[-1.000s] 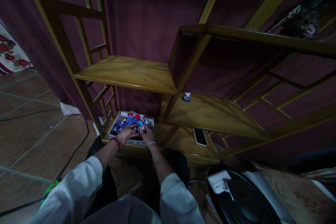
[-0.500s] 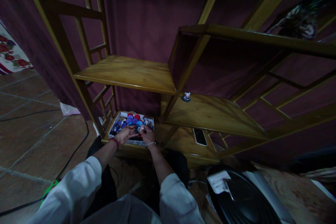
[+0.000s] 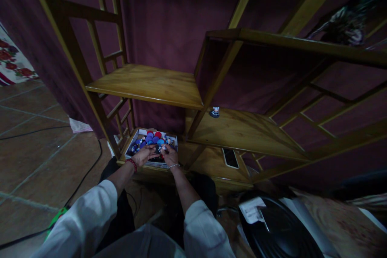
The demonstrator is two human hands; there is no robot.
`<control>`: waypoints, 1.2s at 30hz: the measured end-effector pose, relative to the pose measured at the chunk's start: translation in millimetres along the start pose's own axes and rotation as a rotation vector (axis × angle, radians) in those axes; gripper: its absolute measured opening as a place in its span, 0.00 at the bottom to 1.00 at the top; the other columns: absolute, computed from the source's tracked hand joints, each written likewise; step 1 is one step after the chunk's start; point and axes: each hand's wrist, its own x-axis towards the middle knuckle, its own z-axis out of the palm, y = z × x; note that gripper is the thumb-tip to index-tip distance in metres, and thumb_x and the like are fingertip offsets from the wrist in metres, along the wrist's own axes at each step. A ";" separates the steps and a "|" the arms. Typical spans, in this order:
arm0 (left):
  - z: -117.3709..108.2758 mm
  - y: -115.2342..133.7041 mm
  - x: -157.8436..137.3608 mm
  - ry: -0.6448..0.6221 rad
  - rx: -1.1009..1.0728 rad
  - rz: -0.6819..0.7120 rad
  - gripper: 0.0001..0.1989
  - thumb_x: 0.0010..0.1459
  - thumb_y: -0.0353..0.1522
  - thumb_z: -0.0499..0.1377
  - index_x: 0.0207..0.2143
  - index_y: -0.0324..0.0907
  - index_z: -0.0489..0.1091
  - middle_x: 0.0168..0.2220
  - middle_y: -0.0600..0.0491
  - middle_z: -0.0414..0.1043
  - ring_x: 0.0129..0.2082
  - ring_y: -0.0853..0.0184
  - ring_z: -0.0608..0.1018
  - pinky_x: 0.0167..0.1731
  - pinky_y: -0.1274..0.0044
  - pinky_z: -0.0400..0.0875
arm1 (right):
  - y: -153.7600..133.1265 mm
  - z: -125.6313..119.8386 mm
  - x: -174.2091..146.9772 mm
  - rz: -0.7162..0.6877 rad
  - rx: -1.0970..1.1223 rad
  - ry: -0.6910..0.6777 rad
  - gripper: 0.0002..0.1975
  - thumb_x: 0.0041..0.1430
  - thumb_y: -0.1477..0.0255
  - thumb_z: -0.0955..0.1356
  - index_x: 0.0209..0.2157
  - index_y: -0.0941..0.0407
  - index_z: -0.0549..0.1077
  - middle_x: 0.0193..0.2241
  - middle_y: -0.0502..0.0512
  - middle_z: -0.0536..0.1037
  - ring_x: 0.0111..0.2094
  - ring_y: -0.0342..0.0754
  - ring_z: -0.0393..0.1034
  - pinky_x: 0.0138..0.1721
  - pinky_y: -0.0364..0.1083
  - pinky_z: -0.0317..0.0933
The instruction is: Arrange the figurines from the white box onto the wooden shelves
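Small figurine [image 3: 163, 148] held over box [image 3: 157, 164], grip of left hand [image 3: 145, 155] and right hand [image 3: 171, 156] closed around it. Probably light, stiff, smooth; fine details likely fragile, best held low down.

Dim light leaves the purple curtain [image 3: 163, 28] shadowy, with stretching and blur toward the right edge.

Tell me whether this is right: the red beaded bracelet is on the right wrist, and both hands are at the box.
Wrong wrist: the head view shows the red beaded bracelet on the wrist of the left hand, not the right hand. Both hands are indeed at the box.
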 end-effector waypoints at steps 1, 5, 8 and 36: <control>-0.1 0.0 0.0 -0.001 0.001 0.001 0.08 0.51 0.21 0.57 0.34 0.35 0.70 0.30 0.51 0.72 0.33 0.71 0.75 0.42 0.71 0.72 | 0.2 0.1 0.0 -0.003 0.002 0.003 0.13 0.50 0.67 0.64 0.39 0.48 0.72 0.28 0.46 0.76 0.28 0.43 0.69 0.32 0.40 0.61; -0.7 -0.8 1.1 0.009 0.014 0.008 0.07 0.50 0.23 0.58 0.34 0.35 0.70 0.29 0.51 0.71 0.32 0.71 0.75 0.41 0.71 0.72 | 1.4 1.0 0.5 -0.022 0.035 0.011 0.14 0.50 0.67 0.64 0.39 0.49 0.72 0.28 0.46 0.77 0.29 0.44 0.69 0.32 0.41 0.62; -1.4 -1.6 2.3 -0.001 0.012 0.013 0.06 0.50 0.23 0.58 0.33 0.35 0.70 0.29 0.52 0.71 0.33 0.71 0.75 0.41 0.72 0.71 | 2.2 1.5 0.7 -0.027 0.066 0.018 0.14 0.49 0.67 0.64 0.39 0.49 0.73 0.29 0.46 0.77 0.31 0.44 0.70 0.34 0.41 0.62; -2.0 -2.1 3.4 -0.044 0.035 -0.005 0.06 0.48 0.28 0.60 0.23 0.37 0.64 0.22 0.54 0.69 0.29 0.69 0.76 0.38 0.72 0.72 | -0.3 -4.3 -3.9 -0.068 0.136 -0.022 0.14 0.47 0.68 0.65 0.38 0.49 0.74 0.28 0.44 0.77 0.28 0.42 0.69 0.34 0.40 0.63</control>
